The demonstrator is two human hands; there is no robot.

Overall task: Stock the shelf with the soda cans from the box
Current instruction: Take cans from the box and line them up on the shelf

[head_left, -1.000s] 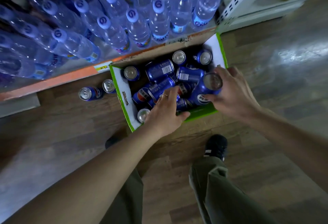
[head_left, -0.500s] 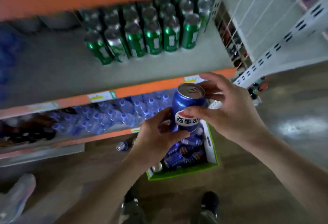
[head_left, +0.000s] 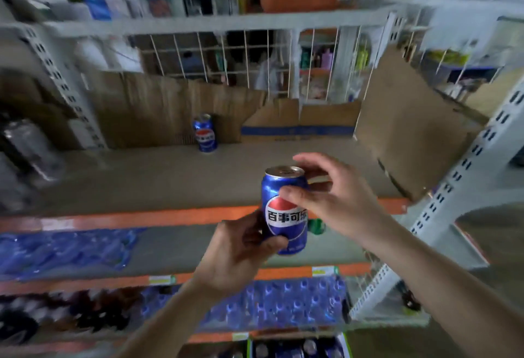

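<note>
The left hand (head_left: 241, 247) is gripping a blue can (head_left: 285, 210) low on its body, thumb across the front, and holding it upright just in front of the shelf (head_left: 141, 179). The right hand (head_left: 334, 201) is touching the can near its top, thumb on the front and fingers arched behind the rim; whether those fingers are really gripping or letting go is hard to judge.

Stocking is looking barely begun. Only one placed can (head_left: 204, 133) is standing on the shelf, at its back against the cardboard (head_left: 158, 108), well apart from the held can. The rest of the shelf board is lying bare. The box (head_left: 346, 342), far below the shelf at the bottom edge, is showing several more cans, so most of the work is remaining.

The box is cut off by the frame, so its count is unclear. Motion blur is smearing the lower shelves and the goods above the shelf.
</note>
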